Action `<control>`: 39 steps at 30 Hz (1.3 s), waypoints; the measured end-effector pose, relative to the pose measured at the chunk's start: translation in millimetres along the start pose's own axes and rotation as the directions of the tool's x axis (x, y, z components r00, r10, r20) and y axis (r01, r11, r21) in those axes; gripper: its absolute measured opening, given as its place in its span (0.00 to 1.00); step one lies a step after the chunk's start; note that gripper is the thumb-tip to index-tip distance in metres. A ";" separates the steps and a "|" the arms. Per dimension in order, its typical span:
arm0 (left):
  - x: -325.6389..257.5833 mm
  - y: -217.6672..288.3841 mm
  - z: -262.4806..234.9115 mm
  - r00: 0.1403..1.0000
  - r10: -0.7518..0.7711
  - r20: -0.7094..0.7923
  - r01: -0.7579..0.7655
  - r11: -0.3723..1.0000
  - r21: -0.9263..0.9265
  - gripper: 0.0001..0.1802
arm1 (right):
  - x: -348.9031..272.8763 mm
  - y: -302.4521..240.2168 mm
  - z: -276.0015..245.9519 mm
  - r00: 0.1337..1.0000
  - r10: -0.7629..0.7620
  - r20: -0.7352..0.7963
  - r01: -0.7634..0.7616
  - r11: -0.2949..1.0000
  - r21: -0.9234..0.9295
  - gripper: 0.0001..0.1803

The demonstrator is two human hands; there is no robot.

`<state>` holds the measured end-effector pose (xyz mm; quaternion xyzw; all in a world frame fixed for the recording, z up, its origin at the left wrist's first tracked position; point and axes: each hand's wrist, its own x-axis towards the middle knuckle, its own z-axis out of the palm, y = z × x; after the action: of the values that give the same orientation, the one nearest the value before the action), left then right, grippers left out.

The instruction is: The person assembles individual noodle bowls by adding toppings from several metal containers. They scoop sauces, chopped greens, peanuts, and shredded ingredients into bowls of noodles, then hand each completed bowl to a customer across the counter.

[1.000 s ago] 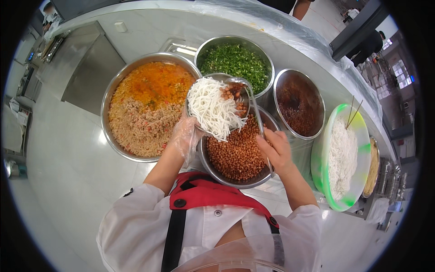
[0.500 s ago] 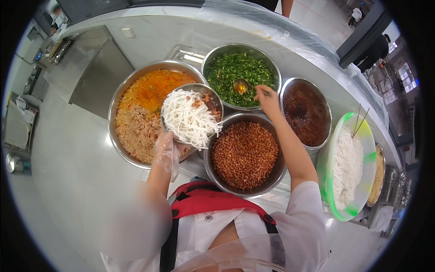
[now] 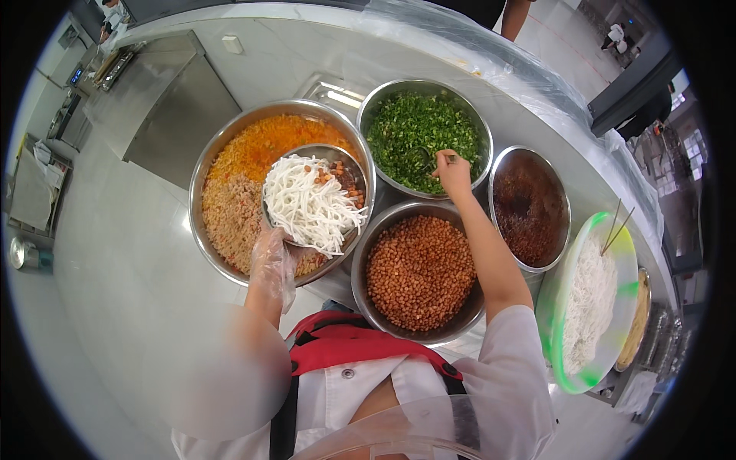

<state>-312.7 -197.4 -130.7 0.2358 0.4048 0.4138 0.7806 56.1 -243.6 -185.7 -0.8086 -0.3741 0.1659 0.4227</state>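
My left hand (image 3: pixel 274 251), in a clear plastic glove, is closed on the near rim of a metal bowl (image 3: pixel 366 195). White noodles (image 3: pixel 307 201) fill much of that bowl, with brown peanut-like pieces and dark sauce on its right side. It is held over a large basin (image 3: pixel 201 222) of orange, oily sauce and pale minced food. My bare right hand (image 3: pixel 452 172) grips the handle of a spoon (image 3: pixel 423 159) whose head is down among chopped greens (image 3: pixel 410 126) in a steel basin. Below that basin stands another with brown peanut-like pieces (image 3: pixel 422 272).
Right of the greens is a basin of dark red-brown sauce (image 3: pixel 530 207). Farther right, a green and white tub (image 3: pixel 560 356) holds white noodles with two sticks in them. Plastic sheeting (image 3: pixel 529 73) covers the counter's far ledge, where another person's arm (image 3: pixel 515 17) shows.
The spoon, which held yellowish liquid above the greens, has gone down into them. My left hand has shifted the noodle bowl slightly left over the large basin.
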 end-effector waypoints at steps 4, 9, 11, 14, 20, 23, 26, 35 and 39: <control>1.8 -3.5 22.8 0.999 -0.003 0.035 0.003 1.000 -0.006 0.34 | -8.2 -20.4 -36.4 0.995 -0.043 -0.091 0.067 0.959 0.277 0.13; 12.0 -16.8 18.3 0.994 0.051 0.095 -0.044 0.996 -0.079 0.38 | -75.3 -92.3 -71.5 0.955 -0.273 -0.120 0.297 0.853 0.430 0.12; 11.4 -14.4 21.8 0.997 0.011 0.070 -0.007 0.998 -0.064 0.45 | -108.5 -110.1 -73.9 0.900 -0.432 -0.054 0.434 0.879 0.196 0.11; 7.5 -7.5 10.6 0.995 -0.046 0.088 0.055 0.992 -0.109 0.47 | -131.1 -126.6 -48.8 0.377 -0.917 0.133 0.926 0.371 -0.062 0.10; -17.9 17.8 -19.6 1.000 0.012 -0.002 -0.012 0.975 -0.223 0.47 | -111.6 -159.6 -0.2 0.474 -0.881 -0.014 0.852 0.454 0.262 0.08; -24.3 29.4 -46.6 0.998 0.062 -0.017 -0.064 0.968 -0.243 0.46 | -87.6 -171.7 41.4 0.804 -0.594 0.026 0.491 0.688 0.534 0.09; -30.7 36.8 -85.6 0.987 0.111 -0.113 -0.137 0.956 -0.260 0.43 | -56.6 -162.7 106.6 0.851 -0.482 0.209 0.303 0.776 0.554 0.09; -76.4 76.8 -146.9 0.886 0.313 -0.343 -0.393 0.898 -0.197 0.39 | -66.1 -142.7 204.2 0.507 -0.775 0.377 0.643 0.632 0.433 0.07; -81.4 81.5 -154.7 0.868 0.327 -0.375 -0.423 0.881 -0.210 0.39 | -66.0 -150.2 196.5 0.696 -0.361 0.620 0.108 0.907 0.406 0.08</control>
<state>-504.7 -215.8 -124.6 0.1233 0.4107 0.6462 0.6313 -172.5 -128.4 -183.0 -0.5495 -0.5702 0.4567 0.4054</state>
